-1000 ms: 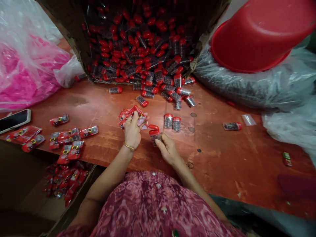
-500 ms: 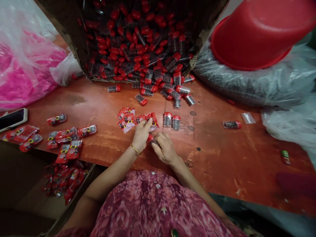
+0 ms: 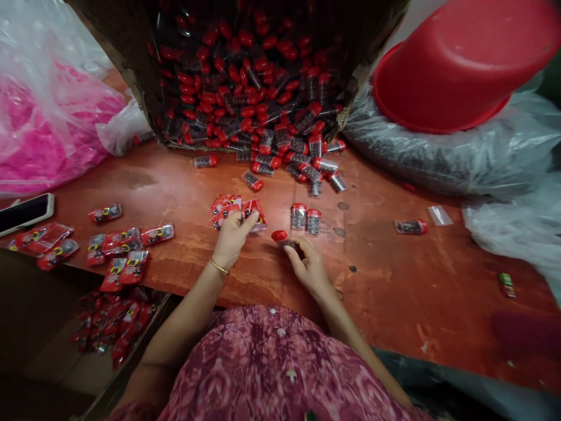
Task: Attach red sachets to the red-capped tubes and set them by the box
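Observation:
My left hand (image 3: 231, 240) pinches a small red printed sachet (image 3: 254, 209) at the edge of a little heap of the same sachets (image 3: 223, 206) on the reddish wooden table (image 3: 394, 275). My right hand (image 3: 309, 266) grips a small clear vial with a red cap (image 3: 280, 236), lying on its side and pointing toward the left hand. Two more red-capped vials (image 3: 305, 219) stand upright just beyond my right hand.
A tipped cardboard box (image 3: 245, 76) spills many red-capped vials at the back. A pink plastic bag (image 3: 48, 117) is left, a red basin (image 3: 456, 64) on grey bags right. Filled packets (image 3: 118, 245) and a phone (image 3: 24, 213) lie left; a box of packets (image 3: 109, 321) sits below.
My left hand shifted among the sachets and now pinches one at the heap's right edge. My right hand drew the vial close to the body, then moved it forward and laid it sideways.

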